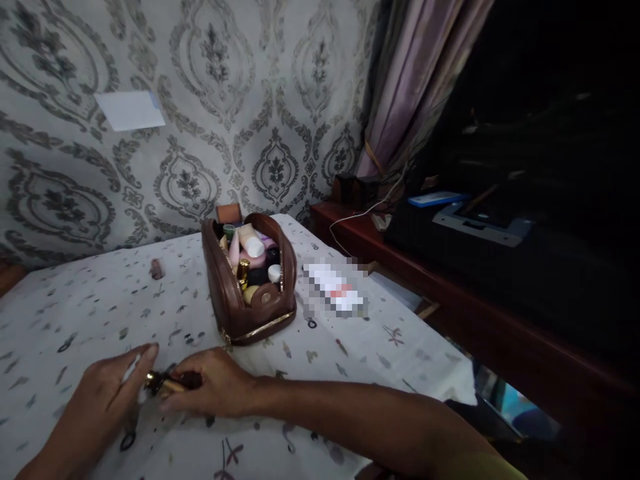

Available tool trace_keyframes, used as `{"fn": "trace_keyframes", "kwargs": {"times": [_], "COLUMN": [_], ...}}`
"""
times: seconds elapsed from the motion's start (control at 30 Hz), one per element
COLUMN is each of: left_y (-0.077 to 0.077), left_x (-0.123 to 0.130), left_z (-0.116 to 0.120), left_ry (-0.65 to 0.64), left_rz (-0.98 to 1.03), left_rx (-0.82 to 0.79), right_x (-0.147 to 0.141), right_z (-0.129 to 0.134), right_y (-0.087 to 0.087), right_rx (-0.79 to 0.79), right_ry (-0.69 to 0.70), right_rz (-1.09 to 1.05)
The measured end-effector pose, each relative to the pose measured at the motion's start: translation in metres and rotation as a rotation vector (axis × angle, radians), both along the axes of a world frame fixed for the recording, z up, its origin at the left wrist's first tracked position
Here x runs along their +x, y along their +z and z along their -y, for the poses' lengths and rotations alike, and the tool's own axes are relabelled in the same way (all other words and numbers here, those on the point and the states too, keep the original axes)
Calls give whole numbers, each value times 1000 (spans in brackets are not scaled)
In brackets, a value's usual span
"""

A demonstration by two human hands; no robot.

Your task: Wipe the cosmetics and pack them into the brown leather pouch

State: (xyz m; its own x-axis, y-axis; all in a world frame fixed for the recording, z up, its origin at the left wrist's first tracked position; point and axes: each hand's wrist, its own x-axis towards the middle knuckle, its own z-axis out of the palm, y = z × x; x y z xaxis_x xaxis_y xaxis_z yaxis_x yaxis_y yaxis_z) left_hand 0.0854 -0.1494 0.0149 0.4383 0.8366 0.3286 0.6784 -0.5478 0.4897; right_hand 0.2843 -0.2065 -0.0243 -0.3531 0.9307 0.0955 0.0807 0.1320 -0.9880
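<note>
Near the front left of the cloth-covered table, my left hand (107,390) has its fingers closed around a small pale item, mostly hidden. My right hand (213,383) pinches a small dark and gold item (171,385) close to the left fingertips. A shiny gold part (150,380) shows between the two hands; which hand holds it I cannot tell. Beyond my right hand stands a brown cosmetic bag (257,320), unzipped, with several tubes, jars and bottles inside, among them a white tube (251,241) and a gold bottle (243,272).
A small brownish item (157,269) lies on the patterned tablecloth (115,307) at the left. Right of the bag is a blurred-out flat object (337,290). An orange-brown box (229,213) stands behind the bag. A dark red wooden ledge (450,293) runs along the right, with a cable.
</note>
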Motion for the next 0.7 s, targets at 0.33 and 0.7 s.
{"fn": "trace_keyframes", "kwargs": {"times": [0.33, 0.7], "left_y": [5, -7], "left_x": [30, 38], "left_z": [17, 34], "left_ry": [166, -271], "left_rz": [509, 796], "left_rx": [-441, -821], "right_x": [-2, -1], "right_z": [-2, -2], "right_y": [8, 6], "right_rx": [71, -56], "right_ry": [-45, 64], "right_rz": [-88, -212]}}
